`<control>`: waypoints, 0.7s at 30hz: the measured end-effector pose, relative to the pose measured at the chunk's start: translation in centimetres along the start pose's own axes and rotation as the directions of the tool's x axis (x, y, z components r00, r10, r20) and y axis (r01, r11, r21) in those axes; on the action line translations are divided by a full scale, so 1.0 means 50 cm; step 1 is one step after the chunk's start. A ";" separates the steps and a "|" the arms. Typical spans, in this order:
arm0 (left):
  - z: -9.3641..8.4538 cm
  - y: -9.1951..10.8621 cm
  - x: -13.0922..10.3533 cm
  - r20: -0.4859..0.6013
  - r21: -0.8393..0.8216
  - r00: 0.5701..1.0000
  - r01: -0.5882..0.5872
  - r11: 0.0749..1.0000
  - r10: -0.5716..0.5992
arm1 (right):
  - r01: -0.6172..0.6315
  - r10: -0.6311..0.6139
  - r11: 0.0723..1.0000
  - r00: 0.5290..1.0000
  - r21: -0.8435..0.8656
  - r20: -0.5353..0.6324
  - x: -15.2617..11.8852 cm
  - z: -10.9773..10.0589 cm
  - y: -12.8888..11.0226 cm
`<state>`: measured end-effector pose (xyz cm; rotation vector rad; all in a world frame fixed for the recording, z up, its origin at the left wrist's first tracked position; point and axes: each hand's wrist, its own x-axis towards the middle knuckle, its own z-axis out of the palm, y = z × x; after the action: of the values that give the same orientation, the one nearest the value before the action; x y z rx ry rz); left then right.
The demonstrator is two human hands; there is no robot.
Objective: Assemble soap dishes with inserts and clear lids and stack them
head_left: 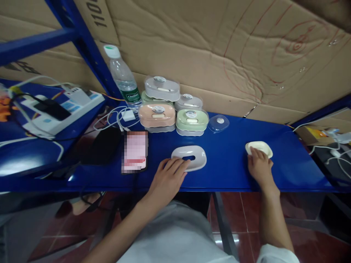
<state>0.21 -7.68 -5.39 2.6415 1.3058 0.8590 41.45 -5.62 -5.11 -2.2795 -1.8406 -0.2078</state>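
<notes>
My left hand [170, 176] lies with its fingers stretched over the near left rim of a white oval soap dish piece [202, 157]. A slot in the middle of that piece shows the blue tabletop through it. Farther right, my right hand [260, 168] has its fingers inside a cream soap dish piece [265, 148] and bent over its near side. Behind them stand lidded soap boxes, among them a peach one [156, 113], a green one [192, 119] and a grey one [161, 87] on top. A loose clear lid [218, 123] rests beside the green box.
A phone [135, 151] lies left of my left hand on the blue table [225, 175]. At the back left are a water bottle [124, 78], a white charger [128, 115] with cables and a power strip [68, 113]. Cardboard [192, 44] walls the back.
</notes>
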 end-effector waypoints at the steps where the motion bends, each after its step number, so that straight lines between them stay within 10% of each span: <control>1: -0.003 -0.001 -0.004 -0.046 -0.002 0.999 0.007 1.000 -0.007 | 0.066 -0.066 0.998 0.998 -0.007 0.004 -0.034 0.001 -0.027; 9: -0.003 0.005 -0.007 -0.308 -0.114 0.941 0.109 0.987 -0.140 | 0.422 -0.438 0.772 0.895 0.476 -0.084 -0.194 -0.015 -0.274; 21: 0.022 0.020 0.076 -0.013 -0.064 1.000 -0.013 0.998 0.012 | 0.202 -0.233 0.717 0.972 0.667 -0.043 -0.089 0.026 -0.257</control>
<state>3.32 -5.25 -4.30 2.6026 1.2435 0.9043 27.94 -6.92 -6.54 -1.5741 -1.8028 0.4208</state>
